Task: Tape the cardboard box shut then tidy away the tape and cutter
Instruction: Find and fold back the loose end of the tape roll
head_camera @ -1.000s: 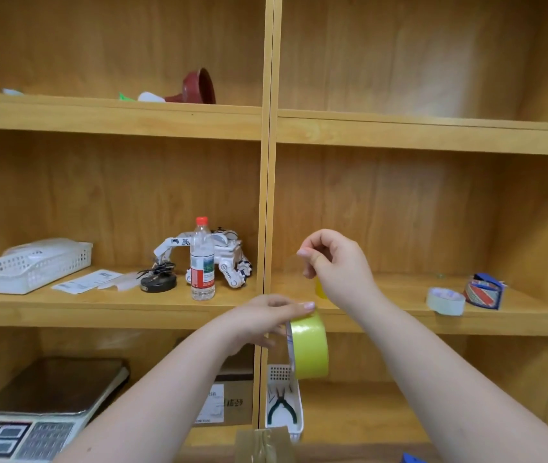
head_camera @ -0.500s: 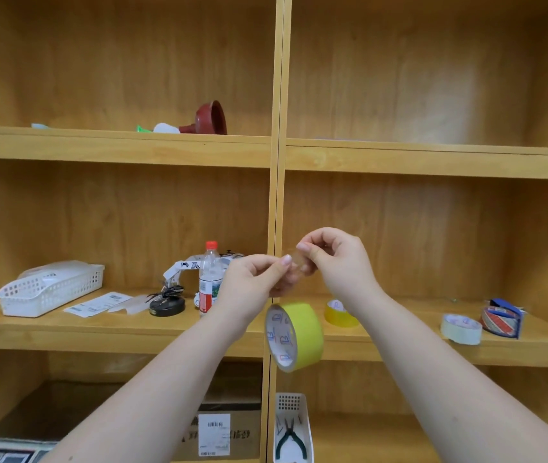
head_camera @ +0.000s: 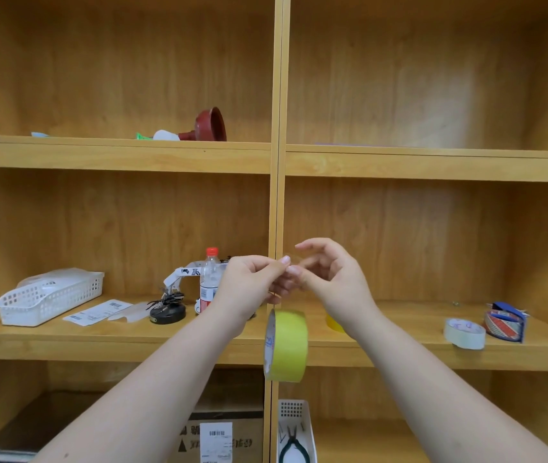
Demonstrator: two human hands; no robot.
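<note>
The yellow-green tape roll point(head_camera: 286, 345) hangs in the air in front of the shelf unit's central upright point(head_camera: 277, 195), level with the front edge of the middle shelf point(head_camera: 115, 342), its printed core facing left. It appears to dangle from a strip of clear tape, too faint to trace, running up to the hands.

The left hand point(head_camera: 249, 285) has thumb and forefinger pressed together on what looks like the free end of that strip. The right hand point(head_camera: 329, 279) is beside it, fingertips meeting the left's, the other fingers loosely curled and apart; whether it grips the strip too I cannot tell.

The roll looks light and rigid, a stiff ring on a cardboard core, easy to hold by its rim or through the hole. The strip is the tricky part: thin, limp and sticky on 1 side, likely to fold onto itself or the fingers.

A labelled cardboard box point(head_camera: 222, 436) sits on the bottom shelf, left of the upright; 2 more rolls point(head_camera: 464, 333) lie near the right end of the middle shelf. No cutter is identifiable.
</note>
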